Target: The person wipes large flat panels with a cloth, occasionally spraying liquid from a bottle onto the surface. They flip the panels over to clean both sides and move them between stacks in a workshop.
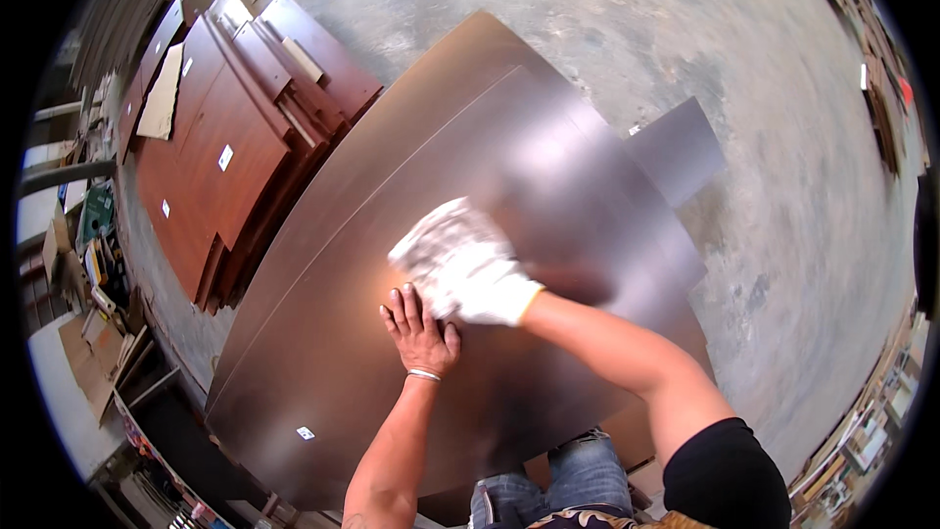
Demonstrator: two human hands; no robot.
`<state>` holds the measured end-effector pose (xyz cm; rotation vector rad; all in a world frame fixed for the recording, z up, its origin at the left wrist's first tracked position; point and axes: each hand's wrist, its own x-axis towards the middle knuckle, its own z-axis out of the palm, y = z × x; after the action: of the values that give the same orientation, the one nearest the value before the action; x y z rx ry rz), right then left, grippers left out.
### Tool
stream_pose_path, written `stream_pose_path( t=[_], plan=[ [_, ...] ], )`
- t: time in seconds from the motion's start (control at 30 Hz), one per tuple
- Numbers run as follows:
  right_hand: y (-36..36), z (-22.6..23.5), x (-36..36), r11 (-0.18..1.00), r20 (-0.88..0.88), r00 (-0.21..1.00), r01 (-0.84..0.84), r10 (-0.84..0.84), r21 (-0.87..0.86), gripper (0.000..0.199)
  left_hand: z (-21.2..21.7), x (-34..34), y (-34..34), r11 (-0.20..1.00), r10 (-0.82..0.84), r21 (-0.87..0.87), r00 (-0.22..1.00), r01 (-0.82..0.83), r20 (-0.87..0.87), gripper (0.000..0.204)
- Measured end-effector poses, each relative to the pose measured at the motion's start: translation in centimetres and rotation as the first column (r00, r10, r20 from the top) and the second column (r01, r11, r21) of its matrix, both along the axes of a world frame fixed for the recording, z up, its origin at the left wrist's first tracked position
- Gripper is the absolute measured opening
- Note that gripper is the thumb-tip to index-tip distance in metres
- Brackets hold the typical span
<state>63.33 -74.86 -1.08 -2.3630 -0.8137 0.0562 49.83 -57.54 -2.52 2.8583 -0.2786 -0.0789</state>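
A large dark brown, glossy panel (323,333) lies flat in front of me, with a thin pale line running along its far left side. My left hand (423,338), bare with a light band at the wrist, rests on it with its fingers stretched out. Just beyond, my right hand (465,264) reaches across the middle of the panel in a white glove with a yellow cuff edge. Motion smears the glove, so its fingers and anything under them cannot be made out. A small white label (305,433) sits near the panel's lower left edge.
Reddish-brown boards (211,157) are stacked on the floor at the left, with a torn cardboard piece (160,93) on top. A grey-brown board (678,152) juts out past the panel's right edge. Cardboard scraps (93,358) and clutter line the far left.
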Motion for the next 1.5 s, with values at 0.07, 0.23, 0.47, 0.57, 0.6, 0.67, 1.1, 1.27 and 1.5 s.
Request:
stream_pose_path(
  t=[0.07,0.23,0.47,0.57,0.6,0.67,1.1,1.27,1.5],
  plan=[
    [-3.6,2.1,2.5,0.824,0.019,0.926,0.345,-0.377,-0.449,0.067,1.3,-0.6,1.0,0.998,0.006,0.057,1.000,-0.007,0.011,0.079],
    [-4.5,1.4,10.3,0.551,0.123,0.679,0.676,-0.724,-0.488,0.084,1.1,-0.2,0.7,0.999,0.011,0.045,1.000,-0.012,0.005,0.079],
    [12.7,2.5,6.4,0.989,0.281,0.948,0.143,-0.147,0.037,0.028,1.0,0.1,0.3,0.998,0.067,0.025,0.984,-0.063,-0.168,0.071],
    [10.7,2.6,7.0,0.991,0.213,0.972,-0.075,0.098,-0.114,0.034,1.4,-0.5,1.4,0.997,0.071,-0.008,0.988,-0.072,-0.140,0.072],
    [7.9,1.3,9.0,0.981,0.372,0.928,0.088,-0.019,-0.171,0.034,1.2,-0.1,1.1,0.998,0.050,-0.032,0.996,-0.053,-0.076,0.074],
    [0.9,-1.5,12.7,0.872,0.529,0.823,0.402,-0.208,-0.281,0.038,0.9,0.0,0.8,0.999,0.036,-0.034,0.997,-0.038,-0.065,0.077],
    [15.7,-2.2,5.0,0.745,0.405,0.898,0.389,-0.175,-0.541,0.073,0.9,0.5,0.7,0.967,-0.054,-0.252,0.990,0.020,-0.129,0.073],
    [35.9,-2.2,-4.3,0.871,0.322,0.946,0.123,0.043,-0.476,0.069,-1.4,-3.7,4.9,0.916,-0.302,-0.199,0.926,0.347,0.227,0.055],
    [61.5,-1.8,-22.9,0.950,0.301,0.932,-0.259,0.200,0.172,0.052,-4.5,-24.7,23.2,0.712,-0.154,-0.695,0.943,-0.100,-0.294,0.053]
  ],
)
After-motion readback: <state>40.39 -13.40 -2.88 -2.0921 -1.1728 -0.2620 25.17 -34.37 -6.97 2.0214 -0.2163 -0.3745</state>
